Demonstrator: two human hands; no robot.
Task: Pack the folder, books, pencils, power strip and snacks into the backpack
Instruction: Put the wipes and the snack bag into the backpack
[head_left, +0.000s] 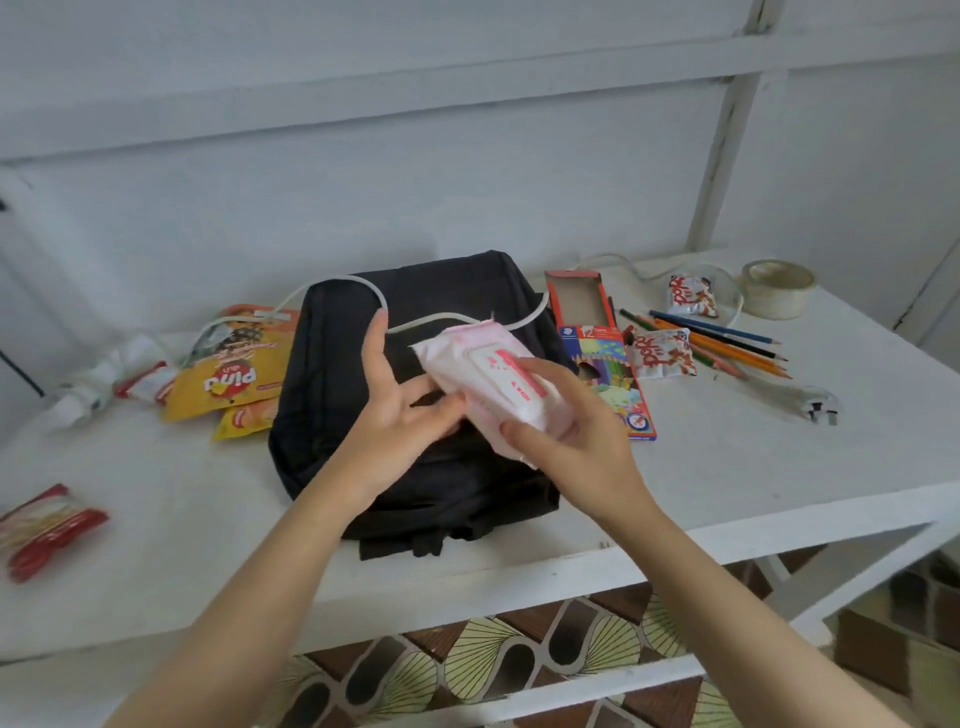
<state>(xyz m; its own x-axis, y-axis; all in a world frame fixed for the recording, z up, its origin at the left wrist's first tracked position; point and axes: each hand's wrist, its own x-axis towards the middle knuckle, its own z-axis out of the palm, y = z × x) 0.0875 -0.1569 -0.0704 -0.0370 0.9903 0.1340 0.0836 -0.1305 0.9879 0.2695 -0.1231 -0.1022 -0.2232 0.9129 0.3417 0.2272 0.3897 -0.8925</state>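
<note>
A black backpack (337, 374) lies flat in the middle of the white table (727, 467). Above it my right hand (566, 431) grips a pink-and-white soft pack (483, 364). My left hand (395, 405) has its fingers spread and touches the pack's lower end. A white cable (447, 318) runs across the backpack to a plug (815, 405) at the right. Loose coloured pencils (727, 345) and their box (608, 364) lie right of the backpack. Yellow snack bags (228, 374) sit to its left.
Two small red-and-white snack packets (662, 353) lie among the pencils. A roll of clear tape (776, 288) stands at the back right. A red packet (47, 530) lies at the front left. White items (98, 379) sit at the far left.
</note>
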